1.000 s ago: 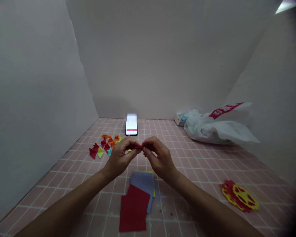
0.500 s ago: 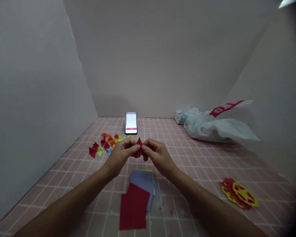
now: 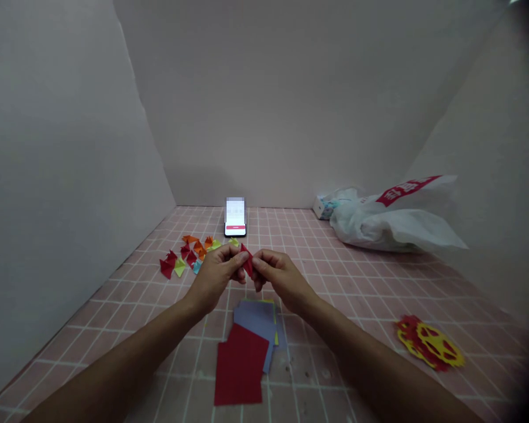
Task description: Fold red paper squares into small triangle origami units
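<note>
Between my two hands is a small folded piece of red paper [image 3: 247, 262], its pointed tip upward and leaning left. My left hand [image 3: 223, 269] pinches its left side between thumb and fingers. On the other side, my right hand [image 3: 271, 269] grips it the same way, with fingers curled behind. Part of the paper is hidden by the fingertips. Below the hands lie red paper sheets [image 3: 240, 367] over blue-grey sheets [image 3: 253, 320], with a yellow edge showing. Several small folded paper pieces [image 3: 185, 252] in red, orange, yellow and blue sit left of my left hand.
A phone [image 3: 235, 217] stands upright at the back. To the back right, a white plastic bag [image 3: 379, 223] rests beside a small box [image 3: 321, 207]. Red and yellow cut-out paper shapes [image 3: 429, 342] lie at the right on the pink tiled surface [image 3: 335, 282].
The red folded paper has tilted, its upper tip now leaning left. Both hands still pinch it in nearly the same place. The view has shifted slightly.
</note>
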A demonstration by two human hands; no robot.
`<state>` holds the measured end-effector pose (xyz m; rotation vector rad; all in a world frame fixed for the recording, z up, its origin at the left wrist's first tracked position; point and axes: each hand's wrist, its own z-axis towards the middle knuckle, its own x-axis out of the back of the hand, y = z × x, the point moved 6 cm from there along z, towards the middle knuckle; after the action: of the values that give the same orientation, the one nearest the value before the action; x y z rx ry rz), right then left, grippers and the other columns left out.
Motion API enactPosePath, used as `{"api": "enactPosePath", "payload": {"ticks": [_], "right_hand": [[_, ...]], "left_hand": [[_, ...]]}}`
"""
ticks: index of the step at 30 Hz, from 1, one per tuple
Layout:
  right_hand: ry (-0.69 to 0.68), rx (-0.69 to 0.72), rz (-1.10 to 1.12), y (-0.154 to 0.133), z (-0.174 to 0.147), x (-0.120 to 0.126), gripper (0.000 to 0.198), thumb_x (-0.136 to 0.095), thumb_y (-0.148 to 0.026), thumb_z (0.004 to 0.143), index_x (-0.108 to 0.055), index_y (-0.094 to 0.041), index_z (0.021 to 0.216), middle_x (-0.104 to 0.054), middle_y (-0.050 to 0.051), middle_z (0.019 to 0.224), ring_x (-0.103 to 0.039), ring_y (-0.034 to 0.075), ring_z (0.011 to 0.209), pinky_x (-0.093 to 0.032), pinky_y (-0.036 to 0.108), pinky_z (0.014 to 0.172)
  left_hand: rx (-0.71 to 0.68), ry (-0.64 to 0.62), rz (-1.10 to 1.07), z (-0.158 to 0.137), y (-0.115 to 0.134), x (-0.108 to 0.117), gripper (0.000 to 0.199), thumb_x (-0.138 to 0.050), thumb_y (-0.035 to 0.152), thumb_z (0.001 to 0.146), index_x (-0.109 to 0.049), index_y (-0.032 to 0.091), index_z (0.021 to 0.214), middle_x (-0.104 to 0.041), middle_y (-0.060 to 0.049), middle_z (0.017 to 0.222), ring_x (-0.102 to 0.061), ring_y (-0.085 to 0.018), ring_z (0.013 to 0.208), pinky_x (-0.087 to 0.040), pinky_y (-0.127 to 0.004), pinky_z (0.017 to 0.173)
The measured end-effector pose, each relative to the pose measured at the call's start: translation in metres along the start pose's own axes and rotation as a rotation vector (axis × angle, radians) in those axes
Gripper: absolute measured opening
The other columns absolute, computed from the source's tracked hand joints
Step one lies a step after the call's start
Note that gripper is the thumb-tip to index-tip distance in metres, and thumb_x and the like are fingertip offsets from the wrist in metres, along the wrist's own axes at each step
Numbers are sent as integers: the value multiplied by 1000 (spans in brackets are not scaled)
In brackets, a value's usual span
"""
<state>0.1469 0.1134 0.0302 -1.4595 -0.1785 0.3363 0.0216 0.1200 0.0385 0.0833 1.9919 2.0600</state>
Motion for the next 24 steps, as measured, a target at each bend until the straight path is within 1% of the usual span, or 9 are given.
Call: {"api": "enactPosePath", "payload": {"ticks": [3,9,14,19,24], "right_hand": [[-3,-5,-16,3,0,0,30,-62,-42,83,-57,-17,69,-56,-3,59,-50,9,48,-40,23,49],[15,32,-86,1,0,2,30,-63,-41,84,-57,-17,66,-54,-3,57,-50,9,48,-39,23,49],[-20,30,-5,1,0,0,34,-57,-46,87,-57,-17,68,-56,-2,61,-52,9,48,-44,24,50],[-32,35,17,3,1,0,32,-61,-45,86,-61,-17,71,-59,-2,60,-53,9,49,-45,23,50],[-29,39,8,2,1,1,31,-62,-44,86,-62,-17,70,-59,-2,58,-52,9,49,-45,23,50]], "left_hand": [[30,7,-20,-1,-2,0,21,-72,34,79,-62,16,76,-62,3,57,-58,-9,51,-50,-23,57],[43,30,-18,-1,-4,1,22,-72,34,79,-61,15,75,-64,2,58,-60,-9,53,-52,-22,59],[49,16,-65,-1,-6,0,22,-72,33,79,-61,15,73,-64,3,58,-60,-9,54,-53,-22,61],[84,10,-109,0,-9,0,22,-72,33,79,-61,16,74,-63,3,56,-61,-10,53,-54,-24,61],[80,32,-107,0,-7,0,22,-73,32,78,-60,15,72,-64,2,57,-61,-9,52,-53,-23,60]]}}
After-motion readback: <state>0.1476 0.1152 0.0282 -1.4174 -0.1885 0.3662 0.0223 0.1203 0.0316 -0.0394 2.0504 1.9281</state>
